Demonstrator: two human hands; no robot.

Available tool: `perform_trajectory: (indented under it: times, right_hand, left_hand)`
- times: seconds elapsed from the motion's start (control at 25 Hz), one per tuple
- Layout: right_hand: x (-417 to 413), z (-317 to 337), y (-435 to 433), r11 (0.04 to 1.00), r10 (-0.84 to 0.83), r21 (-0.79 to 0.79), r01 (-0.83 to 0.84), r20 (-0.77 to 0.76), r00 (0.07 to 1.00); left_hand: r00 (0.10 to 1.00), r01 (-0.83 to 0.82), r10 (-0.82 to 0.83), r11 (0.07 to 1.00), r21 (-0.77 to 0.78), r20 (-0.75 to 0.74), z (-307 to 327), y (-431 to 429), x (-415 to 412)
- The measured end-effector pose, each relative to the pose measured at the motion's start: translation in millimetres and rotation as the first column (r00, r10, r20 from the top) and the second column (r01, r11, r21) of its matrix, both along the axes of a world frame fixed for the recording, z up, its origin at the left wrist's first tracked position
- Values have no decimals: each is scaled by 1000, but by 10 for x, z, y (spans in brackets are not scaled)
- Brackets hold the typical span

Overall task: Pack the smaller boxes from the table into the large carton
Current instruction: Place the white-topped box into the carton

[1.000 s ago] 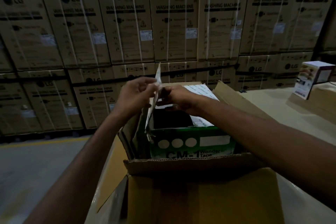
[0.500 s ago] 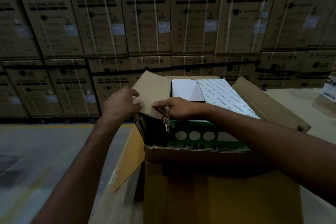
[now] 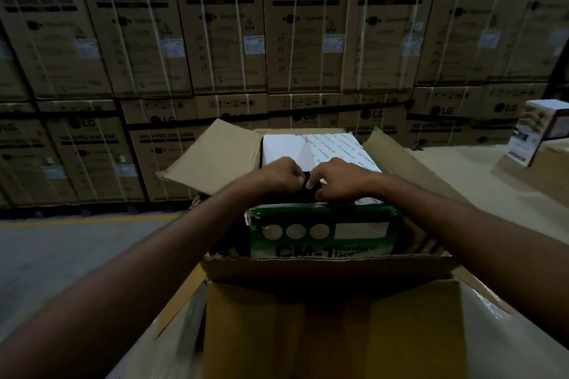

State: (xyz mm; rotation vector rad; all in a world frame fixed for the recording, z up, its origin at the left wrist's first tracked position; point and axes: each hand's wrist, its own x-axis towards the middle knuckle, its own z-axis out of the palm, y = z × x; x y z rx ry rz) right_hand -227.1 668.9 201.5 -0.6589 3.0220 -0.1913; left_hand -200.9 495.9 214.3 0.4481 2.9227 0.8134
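The large brown carton (image 3: 326, 268) stands open in front of me with its flaps spread. A green box marked "CM-1 Wonder Tape" (image 3: 323, 237) stands inside it against the near wall. White boxes (image 3: 286, 148) lie at its far side. Between them sits a dark box (image 3: 308, 194), mostly hidden. My left hand (image 3: 278, 175) and my right hand (image 3: 337, 178) meet knuckle to knuckle over it, fingers curled down on its top edge. One small white printed box (image 3: 532, 135) stands on the table at the far right.
The carton sits at the left end of a tan table (image 3: 462, 169). A wall of stacked LG washing-machine cartons (image 3: 304, 24) fills the background. Grey floor with a yellow line (image 3: 61, 249) lies to the left, below the table edge.
My left hand has let go of the left flap and joined my right hand at the middle of the carton. The thin white sheet it held a second ago is gone from view.
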Motion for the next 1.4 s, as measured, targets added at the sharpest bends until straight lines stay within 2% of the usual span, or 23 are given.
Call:
perform_trajectory:
  times: [0.12,0.2,0.24,0.32,0.4,0.48,0.52,0.64,0.72,0.8,0.88,0.92,1.0,1.04,1.12,1.24,1.4]
  right_hand:
    - [10,86,154,989,17,-147,-28,-75,997]
    - [26,260,285,977,-65,-213,33,-142,988]
    - [42,367,372,961,-113,-269,68,-156,981]
    - [45,565,616,898,-192,-424,117,-138,972]
    - [52,719,890,829,-284,-531,176,-130,950]
    - [94,805,1162,785,-391,-565,257,-129,911]
    - [122,824,1297,792,-440,-526,311,-138,887]
    - [168,682,1637,833,-547,-176,524,-120,828]
    - [111,443,1748,826,-561,19,563,-52,826]
    - [-3,218,1759,844,-531,68,531,-17,847]
    - [-140,85,1676,900,-436,-19,436,-57,898]
    - [-198,63,1587,938,-345,-60,341,-85,935]
    - [-276,49,1327,988,-118,-106,109,-80,990]
    - [-316,36,1193,992,-34,-119,31,-28,999]
    - [-438,-29,981,997,51,-66,-45,97,994]
    - [-594,-165,791,985,40,153,-76,226,973]
    - [-702,-280,607,985,-6,164,-59,369,929]
  left_hand:
    - [986,-30,10,993,116,167,-103,341,-170]
    - [977,-77,13,952,296,214,-61,581,-239]
    - [973,-90,-9,903,419,229,-21,702,-259]
    - [975,-49,-99,783,621,201,34,935,-302]
    - [967,87,-223,739,668,121,39,1172,-328]
    - [942,228,-329,773,591,67,-17,1386,-346]
    - [930,287,-365,803,522,49,-51,1489,-343]
    - [907,389,-420,858,334,23,-178,1732,-311]
    - [879,452,-474,866,214,60,-241,1784,-295]
    - [852,503,-517,852,144,82,-226,1731,-271]
    - [875,479,-484,869,122,14,-123,1575,-303]
    - [898,441,-439,894,81,-41,-67,1466,-366]
    - [946,289,-301,952,-102,-124,-9,1135,-554]
    - [967,210,-232,961,-181,-109,-30,919,-668]
    - [986,164,-156,943,-288,51,-149,481,-801]
    - [964,233,-157,886,-402,214,-381,70,-829]
    - [954,178,-59,901,-395,294,-472,-66,-744]
